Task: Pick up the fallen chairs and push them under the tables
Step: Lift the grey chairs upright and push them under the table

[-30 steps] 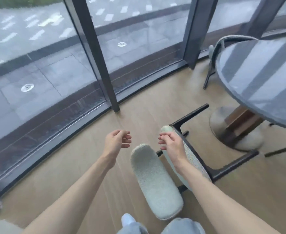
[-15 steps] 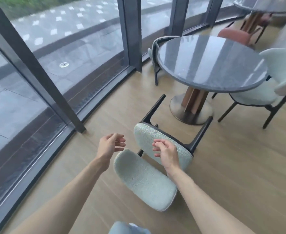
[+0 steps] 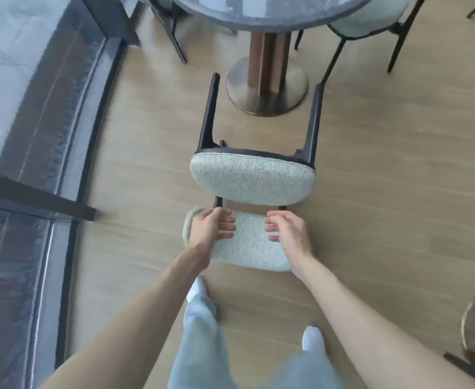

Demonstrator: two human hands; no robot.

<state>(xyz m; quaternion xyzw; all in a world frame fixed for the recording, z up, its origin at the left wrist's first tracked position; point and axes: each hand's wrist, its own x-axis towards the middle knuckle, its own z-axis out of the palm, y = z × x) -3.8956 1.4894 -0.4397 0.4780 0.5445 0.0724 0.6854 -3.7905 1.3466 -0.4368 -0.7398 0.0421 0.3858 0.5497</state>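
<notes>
One fallen chair (image 3: 251, 181), centre frame on the wood-plank floor (image 3: 385, 178) beside the glazed wall (image 3: 20, 108) at left, back down, dark legs pointing up-frame toward the round table (image 3: 270, 15), left hand (image 3: 211, 230) and right hand (image 3: 288, 234) loosely curled at its backrest, grip unclear.

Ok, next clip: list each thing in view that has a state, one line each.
Fallen chair: lying on its back on the floor, legs pointing toward the table base.
Backrest: flat on the floor, both hands at its ends.
Left hand: fingers curled over the backrest's left end.
Right hand: curled at the right end; firm grip unclear.
Round table: upright.
Pale chair: upright at the table.
</notes>
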